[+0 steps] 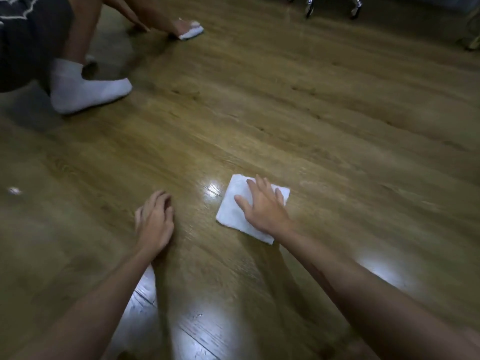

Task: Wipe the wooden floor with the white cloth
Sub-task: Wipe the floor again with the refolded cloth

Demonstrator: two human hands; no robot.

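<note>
A folded white cloth (233, 206) lies flat on the wooden floor (324, 120) just right of centre. My right hand (262, 206) rests palm-down on top of it with the fingers spread, pressing it to the boards. My left hand (155, 219) sits on the bare floor a short way to the left of the cloth, fingers loosely bent and holding nothing. Both forearms reach in from the bottom edge.
Another person crouches at the upper left: a foot in a white sock (85, 87) is planted on the floor, and their hand presses a second white cloth (191, 31). Chair castors (309, 6) stand at the top edge. A small white scrap (14, 190) lies far left.
</note>
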